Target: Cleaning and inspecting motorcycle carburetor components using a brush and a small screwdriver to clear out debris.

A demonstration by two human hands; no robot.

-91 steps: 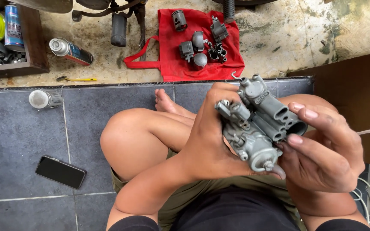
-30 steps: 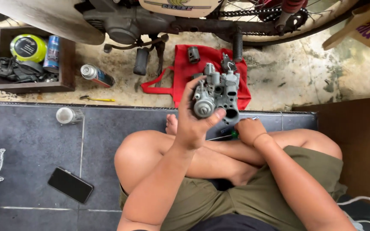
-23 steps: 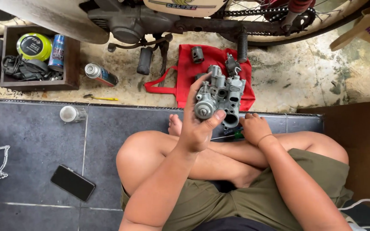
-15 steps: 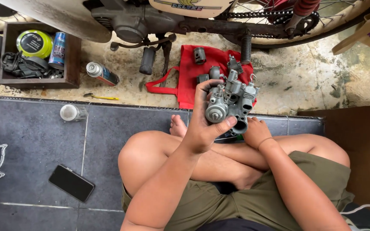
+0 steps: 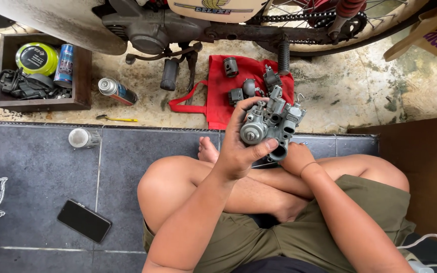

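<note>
My left hand (image 5: 237, 147) is raised in front of me and grips a grey metal carburettor (image 5: 271, 122) from its left side, thumb across its lower front. The carburettor hangs above my crossed legs, near the edge of a red cloth (image 5: 217, 108). My right hand (image 5: 297, 157) rests low, just below and behind the carburettor, by my shin. Its fingers are curled and partly hidden, so I cannot tell if it holds anything. Several small dark metal parts (image 5: 231, 66) lie on the red cloth.
A motorbike (image 5: 178, 25) stands across the top over the rough concrete. A wooden box (image 5: 41, 103) of cans and straps sits at top left, with a spray can (image 5: 117, 91), a yellow tool (image 5: 117, 119) and a small jar (image 5: 82, 137) nearby. A black phone (image 5: 84, 220) lies on the dark tiles. A brown board (image 5: 426, 162) stands at right.
Both hands held the carburettor close before. My left hand alone now holds it farther out, and has drifted right and turned it slightly. My right hand has dropped to my leg.
</note>
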